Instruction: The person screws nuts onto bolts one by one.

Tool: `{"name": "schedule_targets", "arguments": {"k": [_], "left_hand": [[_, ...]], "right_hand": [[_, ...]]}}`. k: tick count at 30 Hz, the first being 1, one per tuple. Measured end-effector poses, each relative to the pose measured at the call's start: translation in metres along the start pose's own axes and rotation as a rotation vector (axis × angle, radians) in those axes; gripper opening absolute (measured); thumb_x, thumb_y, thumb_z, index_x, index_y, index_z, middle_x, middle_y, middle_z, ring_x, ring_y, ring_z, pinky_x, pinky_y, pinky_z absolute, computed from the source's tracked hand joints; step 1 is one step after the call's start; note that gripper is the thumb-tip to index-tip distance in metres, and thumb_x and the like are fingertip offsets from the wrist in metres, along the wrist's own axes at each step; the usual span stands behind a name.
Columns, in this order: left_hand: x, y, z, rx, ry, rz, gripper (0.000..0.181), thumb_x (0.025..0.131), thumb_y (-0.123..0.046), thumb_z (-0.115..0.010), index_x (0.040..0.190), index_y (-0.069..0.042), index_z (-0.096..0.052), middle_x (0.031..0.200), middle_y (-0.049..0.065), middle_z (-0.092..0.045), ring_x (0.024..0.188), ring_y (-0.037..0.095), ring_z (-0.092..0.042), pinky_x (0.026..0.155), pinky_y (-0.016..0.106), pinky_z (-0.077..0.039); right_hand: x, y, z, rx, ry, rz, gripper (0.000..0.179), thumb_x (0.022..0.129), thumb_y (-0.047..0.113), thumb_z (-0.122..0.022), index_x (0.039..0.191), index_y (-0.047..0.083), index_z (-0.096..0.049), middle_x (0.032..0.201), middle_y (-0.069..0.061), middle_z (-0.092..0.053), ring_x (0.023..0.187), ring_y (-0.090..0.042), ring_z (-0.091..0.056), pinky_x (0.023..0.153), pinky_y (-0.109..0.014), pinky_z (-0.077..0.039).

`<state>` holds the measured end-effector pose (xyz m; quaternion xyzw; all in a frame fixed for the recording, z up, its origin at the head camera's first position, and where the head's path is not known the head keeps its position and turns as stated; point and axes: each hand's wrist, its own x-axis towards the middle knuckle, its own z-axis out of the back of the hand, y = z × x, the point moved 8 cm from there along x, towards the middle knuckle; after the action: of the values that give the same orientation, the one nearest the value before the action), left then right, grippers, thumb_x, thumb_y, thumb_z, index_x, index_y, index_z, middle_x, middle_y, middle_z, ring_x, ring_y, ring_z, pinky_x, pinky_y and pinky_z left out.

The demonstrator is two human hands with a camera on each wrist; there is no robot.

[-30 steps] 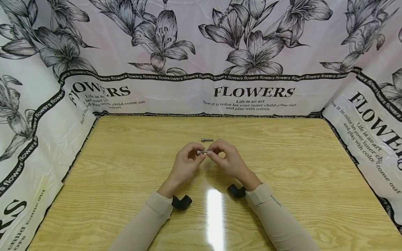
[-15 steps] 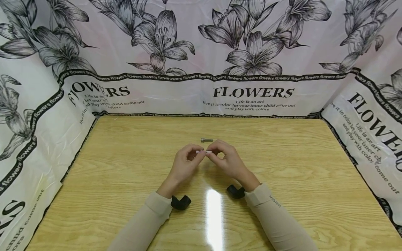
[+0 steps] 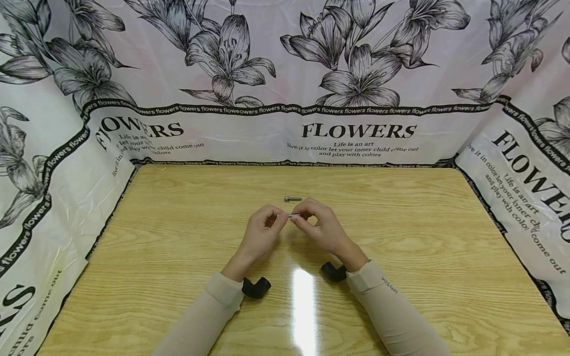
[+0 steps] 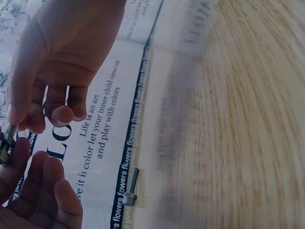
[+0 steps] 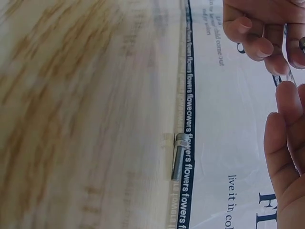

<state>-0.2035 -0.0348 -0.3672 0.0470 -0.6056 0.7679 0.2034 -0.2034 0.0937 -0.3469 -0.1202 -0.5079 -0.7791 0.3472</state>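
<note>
In the head view both hands meet over the table, working on one small metal bolt (image 3: 294,215). My left hand (image 3: 261,232) pinches it at the head end, between thumb and fingers. Opposite, my right hand (image 3: 324,227) pinches the tip of the shank. The left wrist view shows the threaded shank and thicker end of this bolt (image 4: 6,147) at its left edge; fingers cover part of it. A second bolt (image 3: 292,199) lies on the table just beyond the hands, head to the left. In the right wrist view the held bolt is mostly hidden.
The wood-grain table (image 3: 178,212) is bordered by a white flower-print curtain (image 3: 249,138) at the back and sides. Black curved pieces sit at the left cuff (image 3: 257,288) and the right cuff (image 3: 334,272). A bright reflection crosses the tabletop in front.
My left thumb and fingers have shifted over the bolt's head end, which showed a second ago and is now covered. The right hand barely moves; the bolt on the table stays put.
</note>
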Motion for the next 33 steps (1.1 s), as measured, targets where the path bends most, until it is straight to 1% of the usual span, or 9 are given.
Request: {"name": "schedule_targets", "arguments": {"k": [3, 6, 10, 14, 17, 21, 25, 29, 33], "left_hand": [[0.000, 0.001, 0.000, 0.004, 0.000, 0.014, 0.012, 0.096, -0.005, -0.057, 0.091, 0.003, -0.064, 0.092, 0.012, -0.062, 0.077, 0.016, -0.053, 0.070, 0.030, -0.047], [0.000, 0.002, 0.000, -0.009, 0.006, 0.022, 0.013, 0.095, -0.007, -0.059, 0.100, 0.004, -0.064, 0.096, 0.013, -0.063, 0.079, 0.019, -0.055, 0.071, 0.032, -0.048], [0.000, 0.001, 0.000, -0.043, 0.014, -0.014, 0.020, 0.091, -0.001, -0.063, 0.110, 0.006, -0.059, 0.100, 0.018, -0.061, 0.083, 0.028, -0.059, 0.072, 0.039, -0.051], [0.000, -0.002, -0.001, -0.065, 0.022, -0.060, 0.017, 0.090, 0.004, -0.061, 0.106, 0.009, -0.058, 0.101, 0.021, -0.061, 0.082, 0.033, -0.059, 0.070, 0.042, -0.051], [0.000, -0.001, -0.002, -0.065, 0.021, -0.038, 0.011, 0.093, 0.001, -0.058, 0.101, 0.009, -0.060, 0.098, 0.018, -0.061, 0.079, 0.029, -0.057, 0.070, 0.039, -0.050], [-0.001, 0.003, -0.002, -0.037, 0.019, 0.023, 0.015, 0.096, -0.006, -0.056, 0.097, 0.007, -0.062, 0.096, 0.015, -0.062, 0.080, 0.022, -0.055, 0.073, 0.038, -0.048], [0.000, 0.005, -0.002, -0.025, 0.022, 0.051, 0.017, 0.097, -0.009, -0.057, 0.101, 0.006, -0.063, 0.098, 0.015, -0.063, 0.084, 0.023, -0.058, 0.076, 0.039, -0.049], [0.001, 0.001, -0.001, -0.048, 0.012, -0.016, 0.021, 0.092, -0.002, -0.062, 0.111, 0.006, -0.058, 0.100, 0.019, -0.061, 0.084, 0.030, -0.059, 0.072, 0.038, -0.050], [0.001, -0.005, 0.000, -0.057, 0.006, -0.111, 0.020, 0.089, 0.007, -0.062, 0.108, 0.008, -0.056, 0.099, 0.023, -0.059, 0.079, 0.033, -0.058, 0.066, 0.035, -0.049]], "right_hand": [[0.000, 0.000, 0.000, -0.003, 0.006, -0.005, 0.005, 0.092, 0.002, -0.062, 0.091, -0.003, -0.064, 0.088, -0.011, -0.062, 0.076, -0.018, -0.055, 0.069, -0.031, -0.049], [0.001, 0.001, 0.000, -0.006, 0.005, -0.003, 0.004, 0.092, 0.001, -0.062, 0.091, -0.003, -0.063, 0.088, -0.011, -0.062, 0.076, -0.019, -0.055, 0.069, -0.030, -0.049], [0.001, 0.002, 0.000, -0.003, 0.005, 0.000, 0.004, 0.091, 0.000, -0.062, 0.091, -0.004, -0.063, 0.087, -0.012, -0.062, 0.076, -0.020, -0.055, 0.069, -0.029, -0.049], [0.000, 0.002, 0.000, -0.003, 0.001, 0.001, 0.004, 0.091, 0.000, -0.062, 0.091, -0.004, -0.063, 0.088, -0.013, -0.062, 0.077, -0.020, -0.055, 0.069, -0.031, -0.049], [-0.001, -0.001, 0.000, -0.001, -0.002, -0.010, 0.004, 0.092, 0.000, -0.062, 0.091, -0.004, -0.063, 0.088, -0.011, -0.062, 0.078, -0.020, -0.055, 0.070, -0.034, -0.050], [-0.006, -0.025, -0.004, 0.000, -0.003, -0.017, 0.004, 0.094, 0.010, -0.062, 0.094, 0.007, -0.065, 0.091, -0.001, -0.062, 0.079, -0.015, -0.055, 0.071, -0.032, -0.050], [-0.009, -0.037, -0.006, -0.014, -0.011, -0.016, 0.003, 0.093, 0.008, -0.063, 0.094, 0.009, -0.066, 0.092, 0.001, -0.062, 0.080, -0.012, -0.055, 0.071, -0.029, -0.050], [-0.008, -0.033, -0.005, -0.024, -0.024, -0.007, 0.006, 0.090, -0.001, -0.063, 0.093, 0.004, -0.065, 0.091, -0.006, -0.062, 0.081, -0.015, -0.056, 0.070, -0.031, -0.050], [-0.008, -0.037, -0.004, -0.016, -0.020, -0.013, 0.005, 0.091, 0.002, -0.064, 0.095, 0.004, -0.065, 0.093, -0.003, -0.062, 0.082, -0.014, -0.056, 0.072, -0.030, -0.050]]}}
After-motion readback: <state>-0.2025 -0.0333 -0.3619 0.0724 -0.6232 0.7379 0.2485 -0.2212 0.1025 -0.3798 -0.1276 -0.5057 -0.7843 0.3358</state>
